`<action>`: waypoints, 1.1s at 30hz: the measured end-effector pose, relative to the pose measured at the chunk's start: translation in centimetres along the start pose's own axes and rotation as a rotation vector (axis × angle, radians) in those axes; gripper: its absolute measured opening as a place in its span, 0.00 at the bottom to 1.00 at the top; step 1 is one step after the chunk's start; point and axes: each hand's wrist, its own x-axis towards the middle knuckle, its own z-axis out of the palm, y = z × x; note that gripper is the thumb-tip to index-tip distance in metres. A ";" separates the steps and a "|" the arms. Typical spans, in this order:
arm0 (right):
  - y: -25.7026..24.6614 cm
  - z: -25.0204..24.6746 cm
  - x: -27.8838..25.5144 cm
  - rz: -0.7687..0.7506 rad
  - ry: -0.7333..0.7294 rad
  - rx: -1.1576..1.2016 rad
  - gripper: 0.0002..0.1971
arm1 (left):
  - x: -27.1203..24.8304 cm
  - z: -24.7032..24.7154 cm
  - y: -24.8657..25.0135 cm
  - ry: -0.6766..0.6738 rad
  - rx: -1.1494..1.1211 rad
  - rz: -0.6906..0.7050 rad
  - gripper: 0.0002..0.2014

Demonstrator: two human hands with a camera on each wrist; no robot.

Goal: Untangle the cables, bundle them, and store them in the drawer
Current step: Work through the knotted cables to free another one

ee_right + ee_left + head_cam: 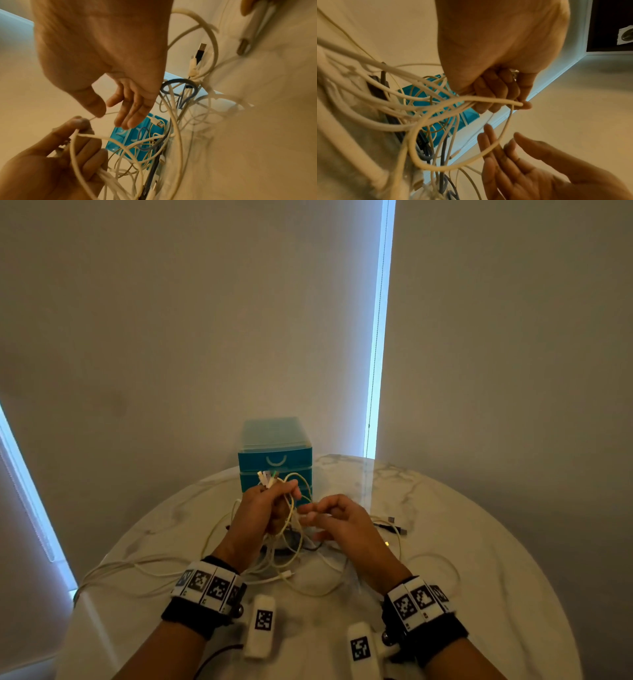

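Left hand (265, 505) grips a fistful of cables (291, 556), plugs up, just in front of the drawer unit (275, 455). Right hand (337, 522) beside it, fingers loose, holding nothing. Cables on the table (479, 542) still tangled; bundling and storing left, drawers closed.

A room in a home, by the look of it; a round marble-topped table (479, 542) stands against plain beige walls (205, 320); roller blinds (513, 337) cover the windows, with daylight at their edges; a small teal plastic drawer unit (275, 455) sits on the table
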 end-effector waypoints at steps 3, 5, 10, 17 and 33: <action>-0.2 -0.5 0.2 0.132 0.058 0.236 0.17 | -0.1 0.1 0.2 -0.146 0.075 -0.037 0.16; -0.3 -0.7 0.3 0.185 0.048 0.410 0.16 | -0.3 0.2 0.2 -0.243 0.140 -0.049 0.15; -0.9 -2.2 1.1 0.058 0.247 0.697 0.17 | -0.7 0.4 0.4 -0.343 0.301 -0.070 0.16; -0.9 -3.0 0.7 -0.079 0.220 0.404 0.04 | -0.2 0.2 0.3 -0.289 0.227 -0.156 0.15; -1.2 -0.5 -0.5 -0.087 0.061 0.101 0.11 | -0.3 0.0 0.9 -0.013 0.175 -0.089 0.18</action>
